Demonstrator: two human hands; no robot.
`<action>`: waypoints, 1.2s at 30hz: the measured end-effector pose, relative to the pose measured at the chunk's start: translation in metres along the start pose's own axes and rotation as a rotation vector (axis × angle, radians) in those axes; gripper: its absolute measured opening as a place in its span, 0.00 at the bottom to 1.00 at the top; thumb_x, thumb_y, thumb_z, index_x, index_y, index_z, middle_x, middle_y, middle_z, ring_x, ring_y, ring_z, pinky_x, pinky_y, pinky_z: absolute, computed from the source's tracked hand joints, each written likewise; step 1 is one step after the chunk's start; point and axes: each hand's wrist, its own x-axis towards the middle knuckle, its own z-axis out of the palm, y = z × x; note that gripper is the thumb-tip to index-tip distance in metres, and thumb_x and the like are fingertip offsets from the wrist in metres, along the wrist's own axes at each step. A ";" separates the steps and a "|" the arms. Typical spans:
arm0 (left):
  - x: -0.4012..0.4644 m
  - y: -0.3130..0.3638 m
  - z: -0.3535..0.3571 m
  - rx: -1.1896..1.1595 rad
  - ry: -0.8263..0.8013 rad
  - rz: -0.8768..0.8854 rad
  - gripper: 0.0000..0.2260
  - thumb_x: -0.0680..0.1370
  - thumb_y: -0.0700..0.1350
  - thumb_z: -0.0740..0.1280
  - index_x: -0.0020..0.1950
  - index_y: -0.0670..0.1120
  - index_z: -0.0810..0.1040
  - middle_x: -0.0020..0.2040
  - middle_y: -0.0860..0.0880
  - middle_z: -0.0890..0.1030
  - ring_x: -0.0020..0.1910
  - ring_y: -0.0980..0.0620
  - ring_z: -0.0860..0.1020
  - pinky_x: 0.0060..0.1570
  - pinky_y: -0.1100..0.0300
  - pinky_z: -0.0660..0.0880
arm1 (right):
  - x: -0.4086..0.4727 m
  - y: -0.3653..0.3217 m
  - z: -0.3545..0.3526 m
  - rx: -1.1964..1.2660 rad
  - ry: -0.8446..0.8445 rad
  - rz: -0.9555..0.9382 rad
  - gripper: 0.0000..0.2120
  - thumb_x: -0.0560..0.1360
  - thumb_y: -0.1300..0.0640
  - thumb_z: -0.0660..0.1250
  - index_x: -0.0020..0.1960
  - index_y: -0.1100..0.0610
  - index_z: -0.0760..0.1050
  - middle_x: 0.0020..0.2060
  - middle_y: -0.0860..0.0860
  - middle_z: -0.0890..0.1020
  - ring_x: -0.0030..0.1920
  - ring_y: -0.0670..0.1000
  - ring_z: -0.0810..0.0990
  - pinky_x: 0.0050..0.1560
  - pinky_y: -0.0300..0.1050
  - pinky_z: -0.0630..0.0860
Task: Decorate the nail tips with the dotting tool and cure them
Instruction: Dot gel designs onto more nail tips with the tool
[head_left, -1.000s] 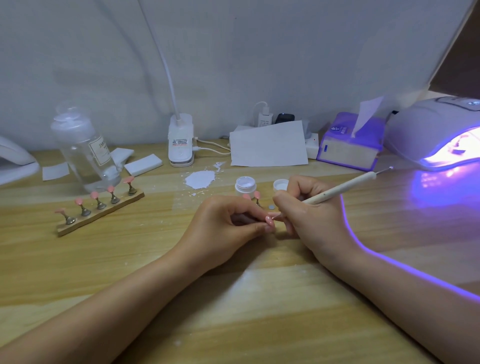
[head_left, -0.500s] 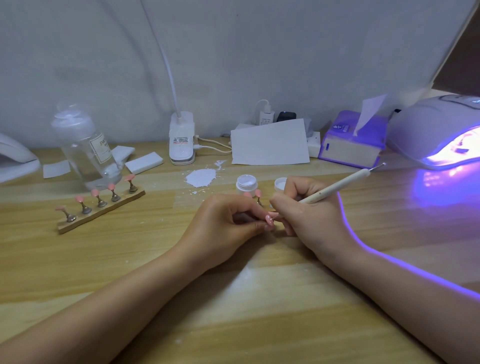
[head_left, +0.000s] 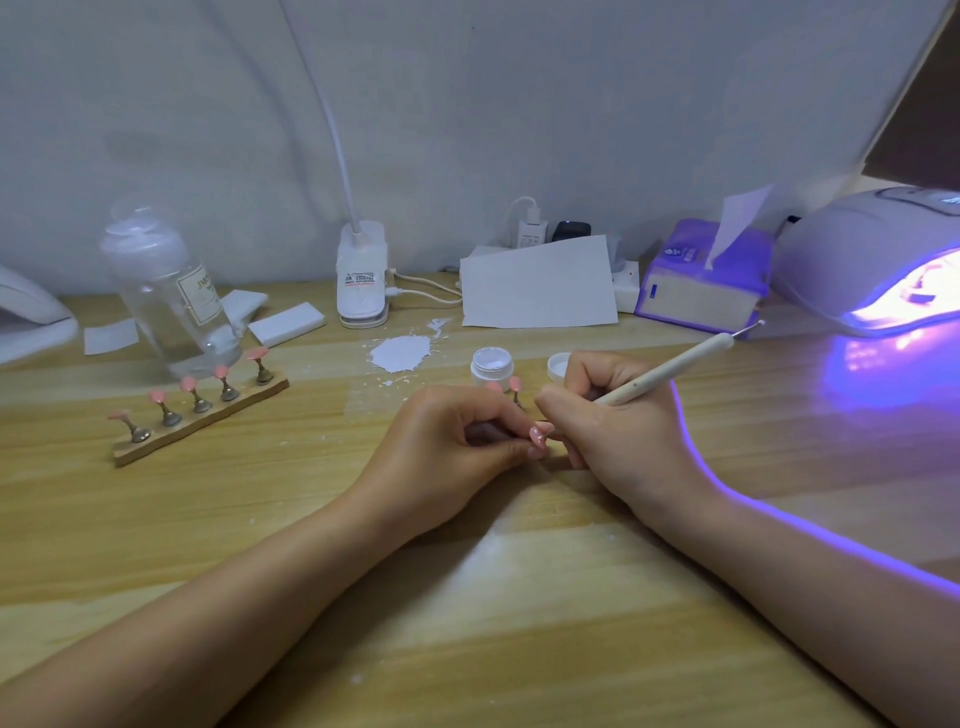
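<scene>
While my left hand (head_left: 457, 441) pinches a pink nail tip (head_left: 540, 434) tight, my right hand (head_left: 613, 421) has its grip curled round the dotting tool (head_left: 670, 371), low over the counter (head_left: 467, 623).

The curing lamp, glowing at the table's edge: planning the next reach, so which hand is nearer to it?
Right. The right hand, holding the dotting tool, lies between the left hand and the curing lamp.
</scene>
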 end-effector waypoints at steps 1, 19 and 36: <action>0.000 0.000 0.000 0.000 -0.001 -0.001 0.07 0.69 0.33 0.72 0.37 0.45 0.82 0.37 0.50 0.84 0.37 0.60 0.81 0.43 0.65 0.77 | 0.000 0.000 0.000 0.001 0.002 0.003 0.20 0.70 0.72 0.62 0.25 0.58 0.60 0.12 0.43 0.65 0.14 0.41 0.65 0.32 0.43 0.73; 0.000 0.002 0.000 0.020 -0.005 -0.010 0.07 0.69 0.34 0.72 0.36 0.46 0.81 0.37 0.53 0.83 0.37 0.60 0.81 0.43 0.66 0.77 | 0.000 0.002 -0.002 -0.068 0.048 -0.012 0.20 0.69 0.70 0.65 0.24 0.59 0.60 0.13 0.43 0.64 0.17 0.41 0.64 0.33 0.51 0.75; -0.001 0.001 0.000 0.027 -0.010 -0.001 0.08 0.69 0.34 0.72 0.36 0.47 0.81 0.37 0.51 0.83 0.38 0.56 0.82 0.44 0.59 0.77 | 0.000 0.001 -0.001 -0.030 0.036 0.015 0.19 0.70 0.71 0.63 0.25 0.59 0.60 0.12 0.43 0.65 0.15 0.41 0.66 0.29 0.41 0.76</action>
